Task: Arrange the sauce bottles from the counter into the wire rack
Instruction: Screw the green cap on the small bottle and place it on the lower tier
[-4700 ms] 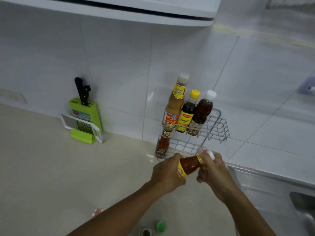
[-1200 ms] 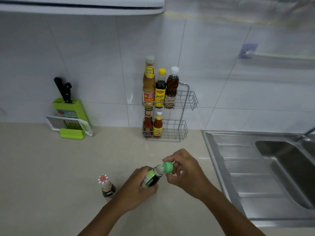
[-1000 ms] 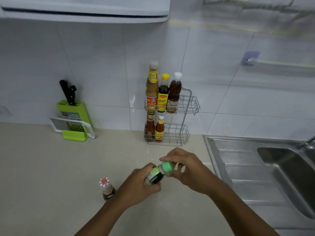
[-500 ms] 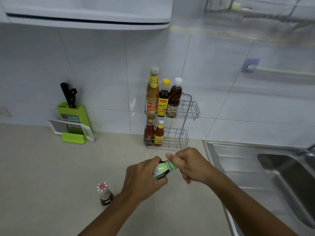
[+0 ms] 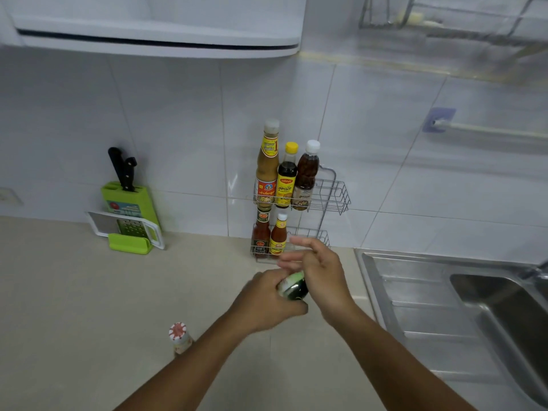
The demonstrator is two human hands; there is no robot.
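Note:
My left hand is shut on a small dark sauce bottle with a green label, held tilted above the counter. My right hand is at the bottle's top end with its fingers spread; the cap is hidden behind it. The two-tier wire rack stands against the wall just beyond my hands. Its top tier holds three tall bottles, and its lower tier holds two small red ones at the left. Another bottle with a red-and-white cap stands on the counter by my left forearm.
A green knife block with a grater leans on the wall at the left. A steel sink lies to the right. A cabinet hangs overhead, and a towel rail is on the right wall.
Both hands have carried the green-labelled bottle up and toward the rack. My right hand's fingers have opened from their pinch on the cap.

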